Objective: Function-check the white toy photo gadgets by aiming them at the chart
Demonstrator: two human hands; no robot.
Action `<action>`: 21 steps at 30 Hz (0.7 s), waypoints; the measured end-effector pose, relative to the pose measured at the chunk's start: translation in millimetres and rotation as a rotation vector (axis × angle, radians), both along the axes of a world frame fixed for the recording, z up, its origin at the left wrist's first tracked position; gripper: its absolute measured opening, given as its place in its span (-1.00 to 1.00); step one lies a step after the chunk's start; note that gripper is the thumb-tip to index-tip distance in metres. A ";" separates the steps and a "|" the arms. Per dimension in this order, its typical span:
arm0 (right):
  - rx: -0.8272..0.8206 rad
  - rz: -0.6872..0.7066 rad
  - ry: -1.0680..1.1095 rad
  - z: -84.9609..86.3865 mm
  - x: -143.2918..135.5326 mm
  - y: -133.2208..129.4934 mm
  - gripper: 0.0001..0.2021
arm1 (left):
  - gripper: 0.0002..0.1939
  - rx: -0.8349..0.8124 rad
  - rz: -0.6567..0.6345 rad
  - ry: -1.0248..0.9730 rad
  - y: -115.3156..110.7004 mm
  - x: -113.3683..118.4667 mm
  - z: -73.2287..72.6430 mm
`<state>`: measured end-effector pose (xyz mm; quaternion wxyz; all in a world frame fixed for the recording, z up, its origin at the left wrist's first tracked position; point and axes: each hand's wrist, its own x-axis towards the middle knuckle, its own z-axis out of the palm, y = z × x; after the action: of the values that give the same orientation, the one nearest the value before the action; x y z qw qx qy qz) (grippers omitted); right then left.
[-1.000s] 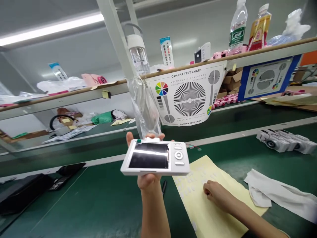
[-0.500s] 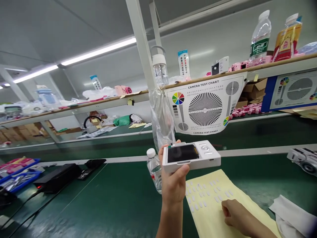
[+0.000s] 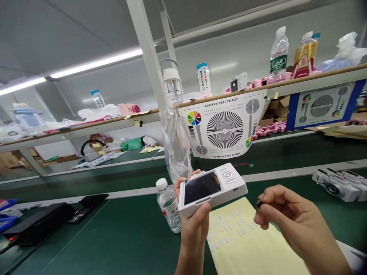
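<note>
A white camera [image 3: 229, 179] with a dark screen and round buttons is gripped in my left hand [image 3: 195, 223], its screen side tilted toward me. To its right, my right hand [image 3: 289, 217] pinches a small dark piece [image 3: 259, 203] between thumb and fingertips, apart from the camera. Beneath both hands lies a yellow sheet [image 3: 246, 252] bearing rows of small pale oval pieces [image 3: 223, 228]. A clear bottle with a white cap [image 3: 169, 208] stands just left of my left hand.
A camera test chart [image 3: 225, 130] hangs from the shelf edge [image 3: 218, 98]. White cameras [image 3: 340, 185] sit at the right on the green table [image 3: 114, 236]. A black device [image 3: 38, 223] with a red light lies at the left. A plastic bag [image 3: 174, 145] hangs by the post.
My right hand has risen from the yellow sheet toward the camera and now shows a small dark piece in its pinch. The held camera has tilted slightly. The view has shifted right.
</note>
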<state>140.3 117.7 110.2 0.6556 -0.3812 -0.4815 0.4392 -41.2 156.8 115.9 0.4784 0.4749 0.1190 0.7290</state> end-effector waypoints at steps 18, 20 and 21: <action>0.060 0.120 0.218 -3.3 6.4 8.3 -0.63 | -0.33 0.484 0.433 0.306 -1.5 19.5 -5.0; 0.066 0.131 0.197 -3.4 7.3 9.4 -0.64 | -0.28 0.534 0.487 0.318 0.1 18.4 -7.6; 0.075 0.109 0.186 -3.4 6.9 10.0 -0.65 | -0.26 0.539 0.490 0.318 0.7 18.4 -9.0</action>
<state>147.2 127.7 106.8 0.6863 -0.2872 -0.4549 0.4895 -22.8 157.4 106.9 0.1240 0.6480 0.1061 0.7440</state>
